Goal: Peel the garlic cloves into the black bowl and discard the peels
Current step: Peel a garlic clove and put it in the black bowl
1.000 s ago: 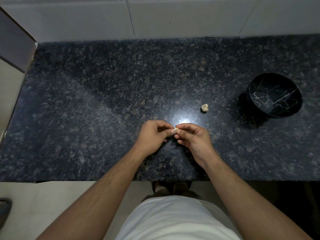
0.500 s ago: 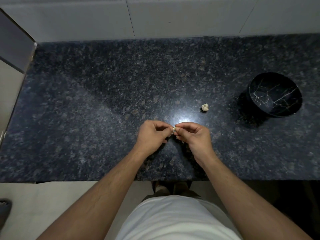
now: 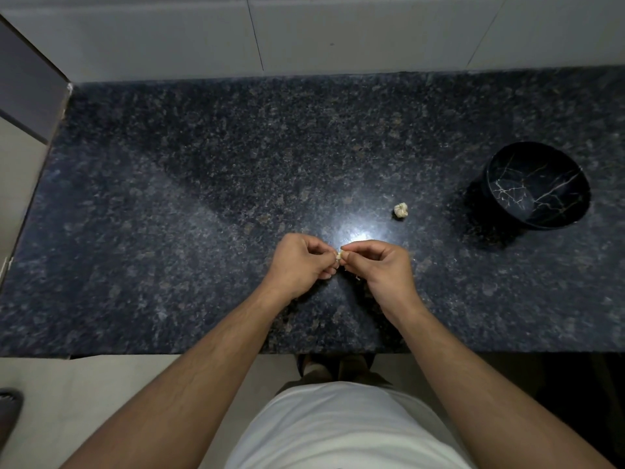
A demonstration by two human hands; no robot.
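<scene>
Both hands, left hand (image 3: 299, 262) and right hand (image 3: 382, 265), still pinch one garlic clove (image 3: 340, 255) at 6 o'clock; barely moved. Peeling unfinished; black bowl (image 3: 537, 186) at 3 o'clock looks empty.

The garlic clove (image 3: 340, 256) shows only as a pale sliver between the fingertips of the left hand (image 3: 299, 264) and the right hand (image 3: 384, 267); the curled fingers cover most of it, so how much peel remains cannot be told. A tiny pale fleck under the right hand is too small to identify. The lump of garlic (image 3: 401, 210) on the granite counter (image 3: 203, 198) is too small to count cloves. The near inside wall of the black bowl (image 3: 537, 186) is hidden by its rim. A dark shoe (image 3: 8, 411) is cut off by the left edge.
</scene>
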